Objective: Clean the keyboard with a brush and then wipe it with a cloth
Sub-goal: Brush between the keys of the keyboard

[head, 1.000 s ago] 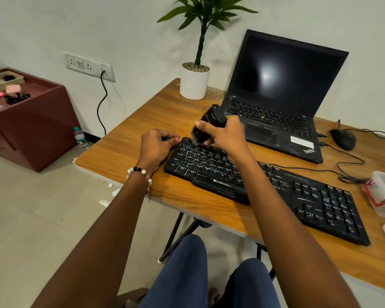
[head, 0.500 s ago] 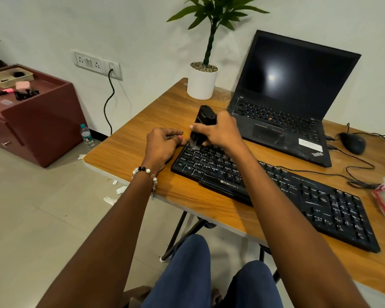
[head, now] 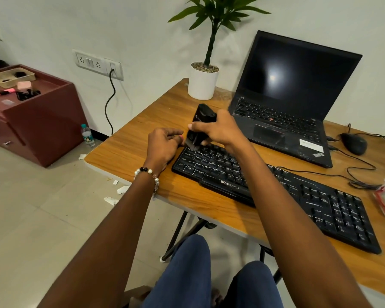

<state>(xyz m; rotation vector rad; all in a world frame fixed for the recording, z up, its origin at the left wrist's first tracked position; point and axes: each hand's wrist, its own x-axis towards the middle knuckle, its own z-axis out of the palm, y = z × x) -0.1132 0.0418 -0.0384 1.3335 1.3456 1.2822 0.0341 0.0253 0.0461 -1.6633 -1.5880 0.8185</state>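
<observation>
Both hands work at the left end of the long black plastic keyboard [head: 273, 192]. Right hand [head: 218, 130] is wrapped around a chunky black plastic brush unit [head: 200, 125], thumb on the near face and fingers curled behind it, holding it nearly upright with the upper end tilted slightly away. The short dark bristle edge at its lower end meets the top-left keys, near the corner; this upright grip appears chosen to drive the bristles down between the keycaps rather than skim across them. Left hand [head: 165, 147] rests on the wooden worktop [head: 129, 152] just beside the keyboard's left edge, fingers curled loosely with the tips near or against the corner. Whether it actually grips the casing cannot be told; it holds nothing else, and the placement suggests it steadies the keyboard against the brushing.

The keyboard lies diagonally across the worktop, in front of an open black laptop [head: 285, 103] with a dark screen, its cable trailing off to the right. White legends and a white brand mark on the front lip are legible. Pale streaks and smears show on the keys, most heavily on the right-hand section, indicating dust or residue not yet dealt with.

Assessment: brushing stage in hand, at the starting corner; no cloth is identifiable in view.
</observation>
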